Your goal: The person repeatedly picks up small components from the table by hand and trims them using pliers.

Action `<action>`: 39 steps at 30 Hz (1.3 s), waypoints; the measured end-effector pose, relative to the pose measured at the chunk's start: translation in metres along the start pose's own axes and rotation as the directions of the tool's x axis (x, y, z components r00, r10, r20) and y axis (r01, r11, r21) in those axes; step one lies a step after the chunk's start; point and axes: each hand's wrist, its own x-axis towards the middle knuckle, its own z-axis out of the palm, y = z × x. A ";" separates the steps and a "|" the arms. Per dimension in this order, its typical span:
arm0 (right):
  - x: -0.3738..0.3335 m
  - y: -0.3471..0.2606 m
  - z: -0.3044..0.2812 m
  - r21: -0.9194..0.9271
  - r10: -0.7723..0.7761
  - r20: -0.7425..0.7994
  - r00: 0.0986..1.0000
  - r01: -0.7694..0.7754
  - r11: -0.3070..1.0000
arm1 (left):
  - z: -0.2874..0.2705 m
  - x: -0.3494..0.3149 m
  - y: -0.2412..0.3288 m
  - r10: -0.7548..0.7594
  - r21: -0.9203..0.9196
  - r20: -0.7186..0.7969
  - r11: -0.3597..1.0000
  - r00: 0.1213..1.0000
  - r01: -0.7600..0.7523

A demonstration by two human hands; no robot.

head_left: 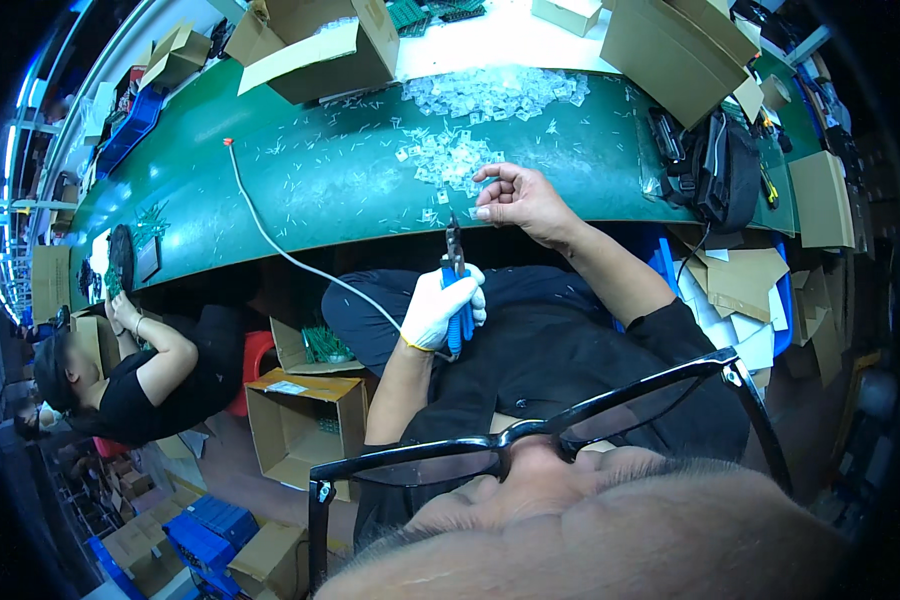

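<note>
My left hand (pixel 440 305), in a white glove, is closed around the blue handles of a pair of cutting pliers (pixel 456 270). Their dark jaws point up toward the table edge. To the right of the jaws, my bare right hand (pixel 526 204) has its fingers curled and the thumb drawn toward the index finger. A small pale, clear plastic piece (pixel 474 213) shows at the thumb tip, apparently pinched there. Just beyond both hands lies a loose pile of small clear plastic pieces (pixel 445 158) on the green tabletop (pixel 320 190).
A larger heap of clear pieces (pixel 495 92) lies farther back. Cardboard boxes (pixel 330 62) stand at the far side, and a black bag (pixel 725 175) at the right. A grey cable (pixel 260 222) with an orange end crosses the table's left. Another person (pixel 160 365) works at left.
</note>
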 end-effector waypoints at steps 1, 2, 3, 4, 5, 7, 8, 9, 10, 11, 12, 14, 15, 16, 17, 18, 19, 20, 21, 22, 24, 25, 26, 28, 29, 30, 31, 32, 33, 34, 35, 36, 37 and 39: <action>0.008 0.005 -0.005 -0.111 -0.052 -0.029 0.998 0.049 0.993 | 0.000 0.000 -0.004 0.013 -0.061 0.015 0.998 1.000 -0.012; 0.018 0.011 -0.011 -0.222 -0.107 -0.053 0.993 0.093 0.971 | 0.000 -0.001 -0.007 0.026 -0.121 0.030 0.992 0.999 -0.022; 0.029 0.016 -0.011 -0.325 -0.220 -0.100 0.970 0.177 0.929 | 0.000 -0.002 -0.007 0.009 -0.081 0.042 0.997 0.999 -0.005; 0.037 0.018 -0.017 -0.329 -0.229 -0.108 0.968 0.182 0.927 | -0.002 -0.002 -0.013 0.015 -0.053 0.053 0.999 0.998 -0.012; 0.043 0.014 -0.016 -0.515 -0.304 -0.117 0.946 0.204 0.833 | -0.003 -0.003 -0.018 0.013 -0.059 0.056 0.998 0.998 -0.009; 0.052 0.007 -0.010 -0.720 -0.388 -0.115 0.914 0.192 0.666 | -0.004 -0.004 -0.023 0.008 -0.082 0.063 0.997 0.998 -0.003; 0.054 0.004 -0.011 -0.723 -0.395 -0.119 0.911 0.193 0.663 | -0.004 -0.005 -0.023 0.011 -0.078 0.071 0.997 0.997 -0.005; 0.059 0.002 -0.015 -0.782 -0.475 -0.071 0.877 0.247 0.573 | -0.004 -0.006 -0.023 0.017 -0.085 0.059 0.996 0.998 -0.012; 0.064 0.001 -0.019 -0.830 -0.546 -0.016 0.838 0.293 0.474 | -0.004 -0.006 -0.023 0.023 -0.092 0.047 0.996 0.999 -0.019; 0.071 0.000 -0.027 -0.861 -0.602 -0.001 0.798 0.305 0.406 | -0.005 -0.006 -0.022 0.017 -0.077 0.031 0.997 0.999 -0.014; 0.076 -0.002 -0.037 -0.863 -0.604 -0.001 0.797 0.304 0.403 | -0.005 -0.006 -0.021 0.018 -0.077 0.035 0.997 0.999 -0.015; 0.085 -0.007 -0.058 -0.974 -0.697 0.016 0.717 0.168 0.151 | -0.006 -0.008 -0.020 0.021 -0.082 0.027 0.996 0.999 -0.019; 0.090 -0.008 -0.070 -0.987 -0.690 -0.019 0.724 0.095 0.126 | -0.005 -0.008 -0.020 0.022 -0.085 0.033 0.996 0.999 -0.020; 0.093 -0.012 -0.075 -0.988 -0.691 -0.017 0.723 0.095 0.124 | -0.007 -0.007 -0.021 0.024 -0.085 0.034 0.996 0.999 -0.021; 0.096 -0.015 -0.080 -0.991 -0.660 -0.052 0.750 0.045 0.129 | -0.012 -0.006 -0.024 0.020 -0.079 0.056 0.997 0.998 -0.016; 0.097 -0.017 -0.083 -0.991 -0.628 -0.088 0.774 -0.007 0.130 | -0.014 -0.004 -0.025 0.016 -0.073 0.078 0.997 0.997 -0.010; 0.098 -0.019 -0.085 -0.993 -0.593 -0.086 0.801 -0.018 0.120 | -0.016 -0.003 -0.028 0.017 -0.073 0.081 0.997 0.997 -0.011; 0.098 -0.020 -0.087 -0.993 -0.594 -0.086 0.800 -0.020 0.118 | -0.017 -0.002 -0.030 0.013 -0.076 0.090 0.997 0.996 -0.006; 0.099 -0.017 -0.091 -0.993 -0.577 -0.090 0.812 -0.031 0.112 | -0.017 -0.001 -0.030 0.010 -0.077 0.098 0.997 0.995 -0.002; 0.099 -0.015 -0.096 -0.993 -0.560 -0.095 0.823 -0.043 0.106 | -0.017 -0.001 -0.029 0.010 -0.077 0.102 0.997 0.995 -0.002; 0.095 -0.012 -0.099 -0.990 -0.621 -0.092 0.778 -0.002 0.144 | -0.017 -0.002 -0.029 -0.002 -0.089 0.109 0.996 0.994 0.012; 0.094 -0.011 -0.096 -0.982 -0.677 -0.091 0.730 0.045 0.181 | -0.017 -0.004 -0.029 0.002 -0.093 0.102 0.996 0.995 0.008; 0.090 -0.010 -0.095 -0.982 -0.673 -0.085 0.734 0.052 0.181 | -0.017 -0.006 -0.029 0.008 -0.092 0.098 0.996 0.995 0.001; 0.070 -0.019 -0.084 -0.730 -0.476 -0.332 0.815 0.098 0.676 | -0.018 -0.006 -0.029 0.005 -0.094 0.094 0.996 0.996 0.004; 0.070 -0.004 -0.091 -0.524 -0.444 -0.295 0.846 0.245 0.816 | -0.020 -0.004 -0.028 0.002 -0.086 0.099 0.996 0.995 0.007; 0.064 -0.006 -0.081 -0.521 -0.435 -0.290 0.853 0.241 0.819 | -0.019 -0.003 -0.026 0.002 -0.082 0.099 0.997 0.995 0.006; 0.051 -0.004 -0.070 -0.254 -0.300 -0.283 0.911 0.230 0.939 | -0.019 -0.003 -0.025 0.017 -0.083 0.095 0.997 0.995 -0.009; 0.039 -0.006 -0.053 0.030 -0.165 -0.225 0.960 0.176 0.984 | -0.016 -0.005 -0.021 0.037 -0.090 0.098 0.996 0.995 -0.028; 0.027 -0.004 -0.045 0.126 -0.126 -0.173 0.977 0.149 0.981 | -0.014 -0.003 -0.018 0.033 -0.072 0.110 0.997 0.993 -0.025; 0.018 0.000 -0.037 0.134 -0.114 -0.172 0.978 0.138 0.981 | -0.014 0.001 -0.015 0.030 -0.055 0.121 0.998 0.992 -0.024; 0.010 0.002 -0.029 0.113 -0.087 -0.124 0.989 0.101 0.988 | -0.013 0.004 -0.014 0.036 -0.048 0.141 0.998 0.989 -0.029; 0.004 0.003 -0.021 0.090 -0.059 -0.075 0.995 0.065 0.994 | -0.011 0.006 -0.009 0.023 -0.022 0.136 1.000 0.990 -0.020; -0.001 0.002 -0.010 0.081 -0.033 -0.057 0.998 0.037 0.996 | -0.011 0.007 -0.010 0.027 -0.023 0.128 0.999 0.991 -0.025; -0.004 0.004 0.000 0.093 0.002 -0.032 0.999 0.001 0.996 | -0.010 0.008 -0.009 0.031 -0.023 0.117 0.999 0.993 -0.029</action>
